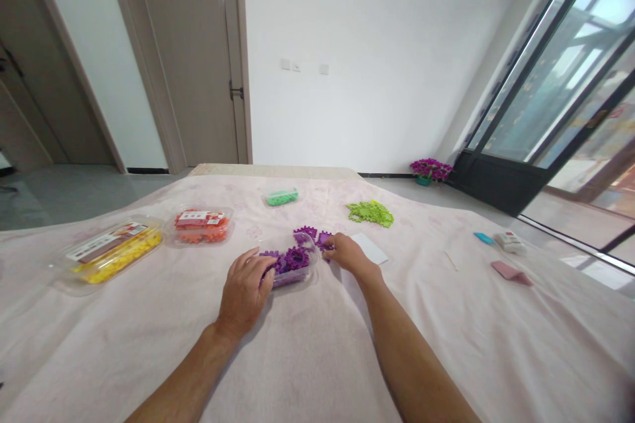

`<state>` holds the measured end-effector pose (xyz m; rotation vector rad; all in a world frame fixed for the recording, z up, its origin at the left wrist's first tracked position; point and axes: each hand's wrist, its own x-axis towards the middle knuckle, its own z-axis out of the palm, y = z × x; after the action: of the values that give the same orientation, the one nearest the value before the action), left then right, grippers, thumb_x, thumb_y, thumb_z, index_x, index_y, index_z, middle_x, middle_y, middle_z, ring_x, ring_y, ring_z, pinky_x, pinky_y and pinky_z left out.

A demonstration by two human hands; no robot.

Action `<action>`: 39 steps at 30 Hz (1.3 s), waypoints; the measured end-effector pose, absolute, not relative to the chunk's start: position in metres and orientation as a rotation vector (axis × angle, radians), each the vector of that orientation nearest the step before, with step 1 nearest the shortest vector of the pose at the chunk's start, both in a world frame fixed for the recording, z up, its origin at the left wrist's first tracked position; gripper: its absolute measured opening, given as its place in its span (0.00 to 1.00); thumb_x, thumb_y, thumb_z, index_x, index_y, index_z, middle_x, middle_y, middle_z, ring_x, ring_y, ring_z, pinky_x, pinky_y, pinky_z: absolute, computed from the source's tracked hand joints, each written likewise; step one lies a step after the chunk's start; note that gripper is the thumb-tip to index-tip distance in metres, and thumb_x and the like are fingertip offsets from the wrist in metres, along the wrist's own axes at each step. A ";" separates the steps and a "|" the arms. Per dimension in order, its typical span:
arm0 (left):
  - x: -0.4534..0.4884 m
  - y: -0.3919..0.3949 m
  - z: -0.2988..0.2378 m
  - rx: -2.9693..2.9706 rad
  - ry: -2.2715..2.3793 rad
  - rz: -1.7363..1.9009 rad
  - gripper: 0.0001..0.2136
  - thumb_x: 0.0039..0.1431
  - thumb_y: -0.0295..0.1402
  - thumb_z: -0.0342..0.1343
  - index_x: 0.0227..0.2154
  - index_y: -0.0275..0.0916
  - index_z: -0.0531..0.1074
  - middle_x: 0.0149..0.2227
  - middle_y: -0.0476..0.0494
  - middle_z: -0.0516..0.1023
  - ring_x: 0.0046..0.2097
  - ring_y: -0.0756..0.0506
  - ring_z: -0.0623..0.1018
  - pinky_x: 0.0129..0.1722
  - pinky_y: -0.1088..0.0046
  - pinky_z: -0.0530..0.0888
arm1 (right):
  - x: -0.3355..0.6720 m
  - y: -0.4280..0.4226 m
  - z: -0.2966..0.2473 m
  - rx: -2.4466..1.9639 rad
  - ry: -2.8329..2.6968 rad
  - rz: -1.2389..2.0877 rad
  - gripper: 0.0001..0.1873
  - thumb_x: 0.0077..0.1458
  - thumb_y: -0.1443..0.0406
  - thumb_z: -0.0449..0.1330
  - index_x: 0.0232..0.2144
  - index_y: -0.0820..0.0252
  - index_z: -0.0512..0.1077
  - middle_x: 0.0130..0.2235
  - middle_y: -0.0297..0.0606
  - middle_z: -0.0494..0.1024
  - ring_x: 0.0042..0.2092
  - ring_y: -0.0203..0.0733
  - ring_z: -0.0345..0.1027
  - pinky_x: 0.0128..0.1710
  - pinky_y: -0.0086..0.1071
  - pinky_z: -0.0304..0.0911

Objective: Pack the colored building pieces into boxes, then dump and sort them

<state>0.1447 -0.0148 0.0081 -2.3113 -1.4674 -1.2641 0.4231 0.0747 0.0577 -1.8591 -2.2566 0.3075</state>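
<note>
A clear plastic box (pixel 308 252) with several purple toothed pieces (pixel 292 259) inside sits mid-table on the pale pink cloth (pixel 317 344). My left hand (pixel 244 292) rests against the box's near left side, fingers curled onto its rim and the pieces there. My right hand (pixel 347 252) is at the box's right side, fingers closed in a pinch on a loose purple piece (pixel 325 238) lying beside the box. More purple pieces (pixel 305 232) lie just behind the box.
A box of yellow pieces (pixel 112 252), a box of orange pieces (pixel 202 226) and a box of green pieces (pixel 281 197) stand to the left and behind. A lime-green pile (pixel 370 213), a white card (pixel 370 248) and small items (pixel 506 242) lie right.
</note>
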 end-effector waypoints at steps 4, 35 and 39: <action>0.146 -0.015 0.010 -2.311 -1.464 -1.274 0.11 0.69 0.33 0.50 0.47 0.42 0.76 0.47 0.43 0.82 0.55 0.38 0.75 0.59 0.52 0.70 | 0.419 0.074 0.054 -1.894 -2.239 0.341 0.16 0.49 0.63 0.68 0.43 0.54 0.80 0.45 0.39 0.79 0.46 0.43 0.73 0.42 0.28 0.60; 0.147 -0.016 0.011 -2.318 -1.445 -1.303 0.13 0.69 0.32 0.48 0.44 0.42 0.79 0.45 0.42 0.82 0.56 0.38 0.74 0.58 0.50 0.72 | 0.402 0.067 0.080 -1.450 -1.827 0.222 0.09 0.61 0.65 0.57 0.40 0.56 0.77 0.40 0.37 0.82 0.41 0.41 0.74 0.44 0.30 0.64; 0.148 -0.016 0.012 -2.339 -1.466 -1.293 0.13 0.68 0.31 0.48 0.44 0.42 0.79 0.46 0.42 0.82 0.56 0.38 0.73 0.57 0.51 0.73 | 0.382 0.060 0.082 -1.275 -1.918 0.227 0.09 0.62 0.64 0.59 0.41 0.55 0.79 0.41 0.37 0.82 0.42 0.40 0.75 0.46 0.30 0.66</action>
<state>0.1480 -0.0160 0.0122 -2.3390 -1.4663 -1.2931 0.3825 0.0600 0.0823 -1.2753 -1.9179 0.2275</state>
